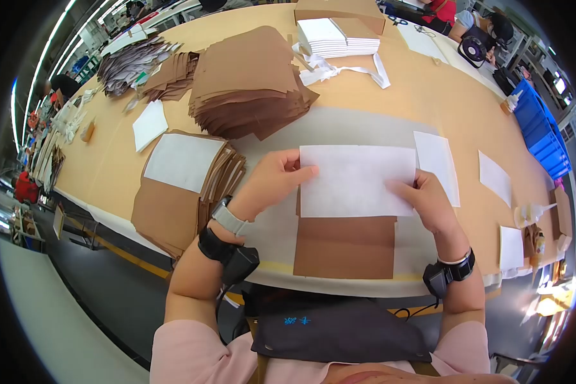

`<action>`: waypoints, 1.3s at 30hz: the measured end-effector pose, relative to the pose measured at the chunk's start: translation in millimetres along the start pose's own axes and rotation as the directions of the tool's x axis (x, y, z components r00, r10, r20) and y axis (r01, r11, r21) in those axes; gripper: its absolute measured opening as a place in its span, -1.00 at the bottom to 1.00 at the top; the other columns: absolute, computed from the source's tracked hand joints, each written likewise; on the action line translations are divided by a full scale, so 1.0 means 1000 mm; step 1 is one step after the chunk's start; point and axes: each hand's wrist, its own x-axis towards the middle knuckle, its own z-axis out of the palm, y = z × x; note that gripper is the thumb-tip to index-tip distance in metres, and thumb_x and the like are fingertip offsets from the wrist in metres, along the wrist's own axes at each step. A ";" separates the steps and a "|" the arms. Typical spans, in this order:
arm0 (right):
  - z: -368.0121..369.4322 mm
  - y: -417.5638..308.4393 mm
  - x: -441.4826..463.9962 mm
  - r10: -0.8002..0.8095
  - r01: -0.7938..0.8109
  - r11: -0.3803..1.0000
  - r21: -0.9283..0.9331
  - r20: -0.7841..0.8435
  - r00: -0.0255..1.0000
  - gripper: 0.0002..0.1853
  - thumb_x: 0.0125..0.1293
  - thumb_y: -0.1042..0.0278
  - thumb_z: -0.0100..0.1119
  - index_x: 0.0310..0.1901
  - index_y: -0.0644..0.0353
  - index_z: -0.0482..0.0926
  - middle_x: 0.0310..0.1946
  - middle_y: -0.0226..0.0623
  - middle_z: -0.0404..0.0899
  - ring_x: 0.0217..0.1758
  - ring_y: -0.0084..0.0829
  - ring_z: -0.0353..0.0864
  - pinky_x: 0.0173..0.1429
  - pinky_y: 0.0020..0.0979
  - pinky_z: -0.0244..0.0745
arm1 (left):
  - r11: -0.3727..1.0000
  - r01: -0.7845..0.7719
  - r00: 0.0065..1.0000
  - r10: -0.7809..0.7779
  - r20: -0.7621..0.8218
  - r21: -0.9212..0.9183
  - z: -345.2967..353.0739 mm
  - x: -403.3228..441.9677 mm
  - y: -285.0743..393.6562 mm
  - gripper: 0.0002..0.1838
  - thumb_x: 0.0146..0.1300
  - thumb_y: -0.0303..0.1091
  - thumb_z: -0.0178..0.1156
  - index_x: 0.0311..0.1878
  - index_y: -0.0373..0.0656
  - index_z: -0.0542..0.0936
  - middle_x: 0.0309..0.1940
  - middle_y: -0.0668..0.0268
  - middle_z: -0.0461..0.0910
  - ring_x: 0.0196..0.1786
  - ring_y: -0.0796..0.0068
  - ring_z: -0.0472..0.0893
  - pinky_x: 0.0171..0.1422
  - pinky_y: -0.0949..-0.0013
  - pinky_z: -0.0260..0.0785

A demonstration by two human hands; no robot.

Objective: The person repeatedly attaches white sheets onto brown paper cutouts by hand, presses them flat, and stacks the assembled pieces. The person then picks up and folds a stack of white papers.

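Observation:
A white rectangular sheet (357, 182) spans the space between my two hands, over the upper part of a brown sheet (344, 248) that lies on the table in front of me. My left hand (272, 179) pinches its left edge, thumb on top. At the right edge my right hand (425, 197) grips it, also with the thumb on the face. Whether the white sheet touches the brown one I cannot tell. Left of my left hand stands a pile of brown sheets (163, 208) with a white sheet (184, 160) on top.
A tall stack of brown sheets (243, 77) stands behind my hands, near a stack of white sheets (336, 40). More white sheets (436, 160) lie to the right, with a blue crate (539, 128) at the table edge. Another person (483, 29) sits at the far right.

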 end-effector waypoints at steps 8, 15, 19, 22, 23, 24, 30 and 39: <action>0.003 0.022 0.011 0.278 -0.283 0.941 0.184 0.052 0.959 -0.70 0.34 0.31 0.38 -0.09 0.42 0.65 -0.29 -0.27 0.70 -0.37 -0.56 0.64 -0.38 -0.49 0.56 | 0.952 0.004 0.944 0.097 -0.315 0.307 -0.005 0.006 -0.025 -0.68 0.31 -0.28 0.33 0.04 -0.29 0.65 -0.31 0.30 0.67 -0.24 0.56 0.61 -0.11 0.44 0.48; 0.010 0.022 0.015 0.308 -0.314 0.934 0.171 0.062 0.949 -0.70 0.34 0.32 0.37 -0.09 0.43 0.64 -0.32 -0.28 0.69 -0.38 -0.56 0.63 -0.38 -0.50 0.56 | 0.922 -0.010 0.933 0.147 -0.327 0.386 0.002 0.009 -0.030 -0.78 0.28 -0.35 0.33 -0.07 -0.26 0.69 -0.27 0.24 0.68 -0.24 0.45 0.64 -0.08 0.40 0.49; 0.011 0.023 0.017 0.304 -0.313 0.932 0.181 0.074 0.950 -0.72 0.35 0.34 0.35 -0.10 0.43 0.64 -0.33 -0.27 0.69 -0.39 -0.57 0.63 -0.38 -0.50 0.56 | 0.913 -0.023 0.932 0.167 -0.321 0.407 0.002 0.009 -0.030 -0.79 0.26 -0.37 0.34 -0.09 -0.25 0.69 -0.29 0.24 0.67 -0.26 0.43 0.64 -0.10 0.40 0.49; 0.011 0.022 0.019 0.305 -0.312 0.932 0.184 0.069 0.950 -0.73 0.36 0.35 0.34 -0.10 0.44 0.64 -0.34 -0.27 0.69 -0.39 -0.57 0.63 -0.39 -0.50 0.56 | 0.901 -0.004 0.934 0.159 -0.321 0.434 0.004 0.009 -0.028 -0.80 0.24 -0.37 0.34 -0.11 -0.24 0.69 -0.32 0.25 0.65 -0.30 0.44 0.62 -0.14 0.40 0.48; 0.012 0.022 0.019 0.310 -0.317 0.931 0.180 0.066 0.949 -0.74 0.36 0.36 0.34 -0.10 0.44 0.64 -0.34 -0.26 0.69 -0.39 -0.56 0.64 -0.39 -0.50 0.56 | 0.895 -0.001 0.931 0.163 -0.325 0.446 0.005 0.009 -0.028 -0.80 0.23 -0.36 0.35 -0.13 -0.23 0.69 -0.33 0.26 0.65 -0.32 0.45 0.61 -0.17 0.40 0.47; 0.011 0.022 0.019 0.309 -0.316 0.931 0.182 0.067 0.949 -0.74 0.36 0.36 0.34 -0.10 0.44 0.64 -0.34 -0.26 0.69 -0.39 -0.56 0.64 -0.39 -0.50 0.56 | 0.890 0.003 0.929 0.167 -0.330 0.457 0.006 0.009 -0.028 -0.81 0.23 -0.35 0.36 -0.14 -0.22 0.69 -0.34 0.27 0.65 -0.34 0.46 0.60 -0.19 0.40 0.46; 0.010 0.023 0.021 0.330 -0.341 0.923 0.178 0.089 0.940 -0.74 0.35 0.36 0.35 -0.13 0.45 0.66 -0.35 -0.25 0.69 -0.41 -0.54 0.64 -0.39 -0.50 0.58 | 0.886 0.032 0.926 0.148 -0.348 0.463 0.008 0.009 -0.025 -0.81 0.22 -0.32 0.37 -0.17 -0.20 0.69 -0.36 0.29 0.65 -0.36 0.46 0.60 -0.21 0.40 0.46; 0.009 0.023 0.021 0.339 -0.346 0.923 0.170 0.068 0.938 -0.73 0.35 0.36 0.35 -0.12 0.46 0.65 -0.33 -0.24 0.70 -0.40 -0.54 0.65 -0.38 -0.50 0.60 | 0.874 0.039 0.920 0.158 -0.360 0.484 0.010 0.011 -0.026 -0.82 0.20 -0.32 0.38 -0.18 -0.18 0.70 -0.38 0.32 0.64 -0.40 0.48 0.57 -0.25 0.41 0.44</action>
